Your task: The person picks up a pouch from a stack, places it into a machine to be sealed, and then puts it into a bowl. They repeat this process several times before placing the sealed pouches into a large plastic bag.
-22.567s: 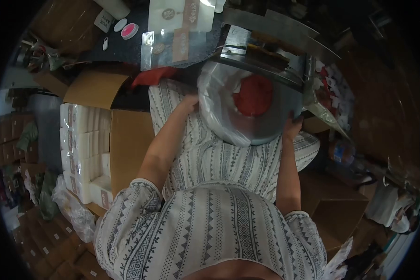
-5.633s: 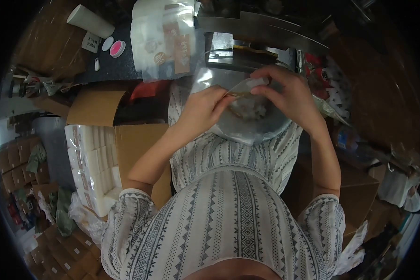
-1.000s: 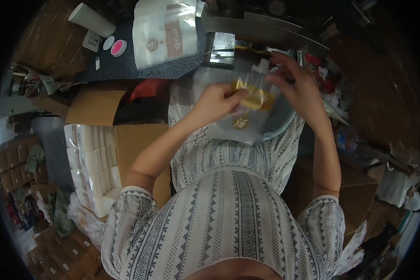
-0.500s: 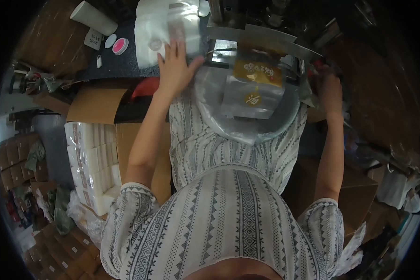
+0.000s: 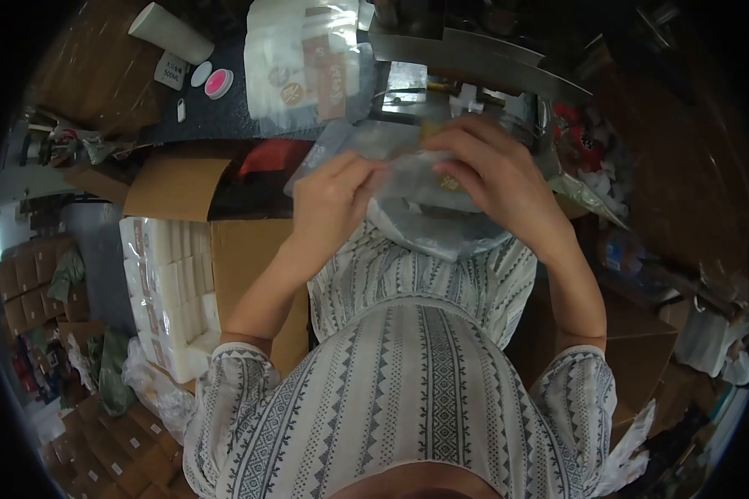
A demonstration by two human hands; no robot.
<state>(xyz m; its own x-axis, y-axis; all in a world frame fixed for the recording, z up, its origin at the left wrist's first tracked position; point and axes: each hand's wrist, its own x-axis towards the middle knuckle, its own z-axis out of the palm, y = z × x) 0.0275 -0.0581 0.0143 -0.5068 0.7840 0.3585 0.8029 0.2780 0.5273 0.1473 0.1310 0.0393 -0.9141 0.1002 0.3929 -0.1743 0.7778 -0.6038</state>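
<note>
My left hand [image 5: 331, 201] is closed in a pinch on a clear plastic bag [image 5: 316, 154], which is blurred by motion. Facing it over my lap, my right hand [image 5: 501, 175] has its fingers curled and its thumb bent in; what they hold is hidden. Under the right hand lies a printed clear pouch with a gold mark [image 5: 449, 183], partly covered. Both rest above a round basin lined with plastic [image 5: 441, 241]. Beyond my left hand a stack of printed clear bags [image 5: 287, 71] lies on the dark bench.
A metal machine bar [image 5: 491, 62] crosses behind the basin. On the right sits an open bag of red and white packets [image 5: 587, 150]. At left are a carton of white packs [image 5: 171, 283], a white cup [image 5: 171, 33] and a pink-filled round tin [image 5: 218, 83].
My left hand has left the bag stack and come down with a clear bag. My right hand has moved from the bag of red packets to above the basin, near my left hand.
</note>
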